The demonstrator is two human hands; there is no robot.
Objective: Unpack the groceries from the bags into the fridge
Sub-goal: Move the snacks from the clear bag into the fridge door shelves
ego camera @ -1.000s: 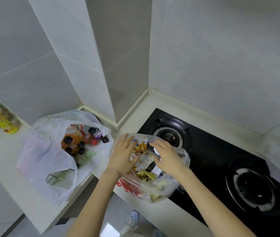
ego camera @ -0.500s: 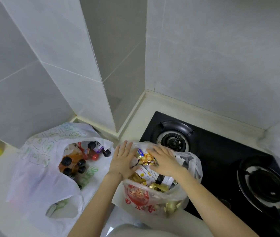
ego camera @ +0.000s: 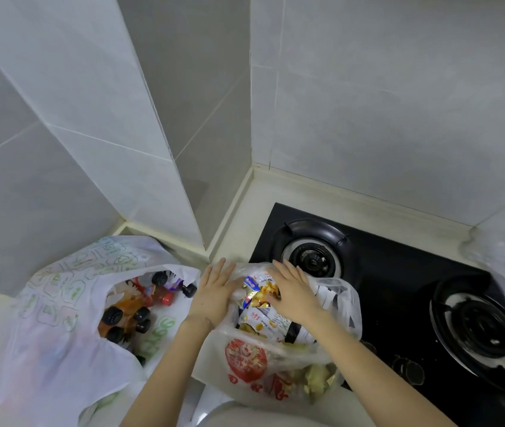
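Both flat, left hand and right hand touch snack bag (white bag holds bottles).

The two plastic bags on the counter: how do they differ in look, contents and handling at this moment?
The white bag is mostly opaque with green print; the clear bag is see-through with red print. The white bag holds dark-capped bottles; the clear bag holds snack packets. The left hand and right hand lie at the clear bag's mouth; the white bag is untouched. Both gape open with goods inside.
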